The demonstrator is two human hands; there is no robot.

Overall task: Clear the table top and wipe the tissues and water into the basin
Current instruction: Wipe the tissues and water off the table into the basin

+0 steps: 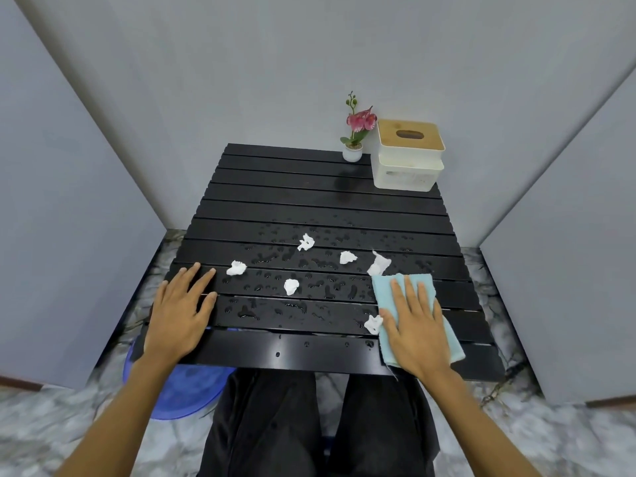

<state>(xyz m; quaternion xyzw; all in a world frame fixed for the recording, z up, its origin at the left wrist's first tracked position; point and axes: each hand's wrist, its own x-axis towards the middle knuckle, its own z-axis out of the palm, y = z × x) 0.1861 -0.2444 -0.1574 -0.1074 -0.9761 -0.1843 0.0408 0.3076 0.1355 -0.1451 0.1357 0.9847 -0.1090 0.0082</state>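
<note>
Several crumpled white tissues lie among water drops on the near half of the black slatted table. My right hand presses flat, fingers straight, on a light blue cloth at the table's near right; one tissue touches the cloth's left edge. My left hand rests flat on the near left corner. A blue basin sits on the floor under that corner, partly hidden by the table and my left arm.
A small white pot with a pink flower and a white tissue box with a wooden lid stand at the table's far right. Grey walls close in on three sides. My dark-trousered legs are below the front edge.
</note>
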